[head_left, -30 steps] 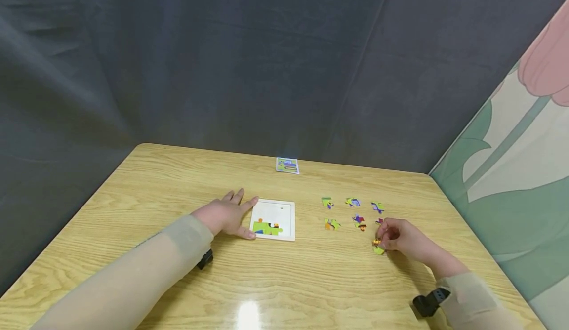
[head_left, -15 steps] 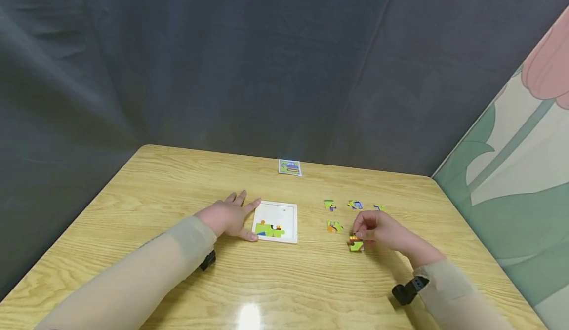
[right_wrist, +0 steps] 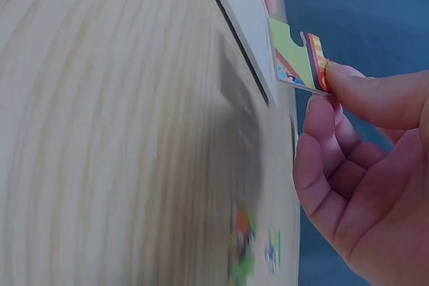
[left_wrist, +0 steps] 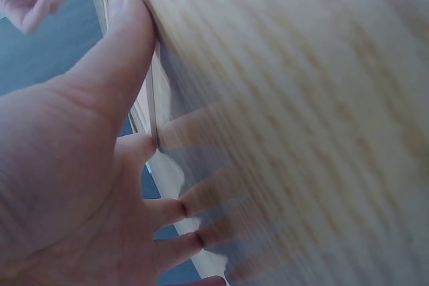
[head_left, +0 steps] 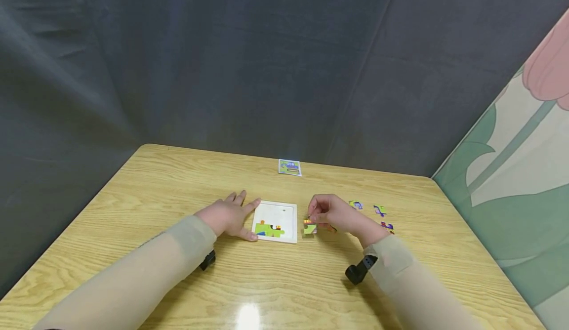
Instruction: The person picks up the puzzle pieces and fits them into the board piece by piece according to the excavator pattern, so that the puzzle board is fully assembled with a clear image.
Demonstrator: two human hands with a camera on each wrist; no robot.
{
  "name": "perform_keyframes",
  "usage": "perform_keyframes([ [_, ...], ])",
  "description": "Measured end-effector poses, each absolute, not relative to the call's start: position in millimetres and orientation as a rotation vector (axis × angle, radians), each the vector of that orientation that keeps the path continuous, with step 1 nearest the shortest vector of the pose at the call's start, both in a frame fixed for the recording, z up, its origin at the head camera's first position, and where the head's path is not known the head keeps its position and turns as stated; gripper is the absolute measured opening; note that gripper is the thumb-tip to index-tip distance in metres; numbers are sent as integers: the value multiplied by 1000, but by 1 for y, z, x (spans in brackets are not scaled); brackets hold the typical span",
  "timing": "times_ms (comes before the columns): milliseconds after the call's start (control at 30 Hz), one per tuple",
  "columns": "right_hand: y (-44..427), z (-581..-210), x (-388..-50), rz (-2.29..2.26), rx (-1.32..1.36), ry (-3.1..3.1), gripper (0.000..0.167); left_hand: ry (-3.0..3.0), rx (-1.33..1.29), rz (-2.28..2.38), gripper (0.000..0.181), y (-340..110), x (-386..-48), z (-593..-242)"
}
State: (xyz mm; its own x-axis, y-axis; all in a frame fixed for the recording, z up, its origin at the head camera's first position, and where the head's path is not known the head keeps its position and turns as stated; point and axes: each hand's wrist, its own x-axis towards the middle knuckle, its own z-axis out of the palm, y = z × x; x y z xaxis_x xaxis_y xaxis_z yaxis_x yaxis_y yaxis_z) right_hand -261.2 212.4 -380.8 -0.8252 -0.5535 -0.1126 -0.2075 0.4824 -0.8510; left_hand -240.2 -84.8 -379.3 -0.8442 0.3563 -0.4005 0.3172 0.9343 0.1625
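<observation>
A white puzzle tray point(head_left: 289, 221) lies on the table with joined green pieces point(head_left: 268, 230) along its near left part. My left hand point(head_left: 225, 217) rests with spread fingers on the table, thumb and index finger against the tray's left edge. Just right of the tray, my right hand point(head_left: 333, 214) pinches a green, red and yellow puzzle piece point(head_left: 309, 227) between thumb and fingers. The right wrist view shows this piece point(right_wrist: 295, 55) held above the table by one edge, its outer fingers curled beneath the right hand point(right_wrist: 375, 159).
Loose pieces lie to the right, among them a blue and green one point(head_left: 355, 204), another point(head_left: 380, 210) and a red and purple one point(head_left: 387, 227). A small picture card point(head_left: 290, 167) lies at the back of the wooden table point(head_left: 266, 285).
My right hand has picked up the piece from the right group and carried it left to beside the tray. My left hand stays in place at the tray's edge.
</observation>
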Motion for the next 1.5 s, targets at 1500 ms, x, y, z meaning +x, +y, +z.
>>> perform_keyframes([
  [1500,152,-407,-255,-1039,-567,2543,15,2676,497,136,101,-87,-243,-387],
])
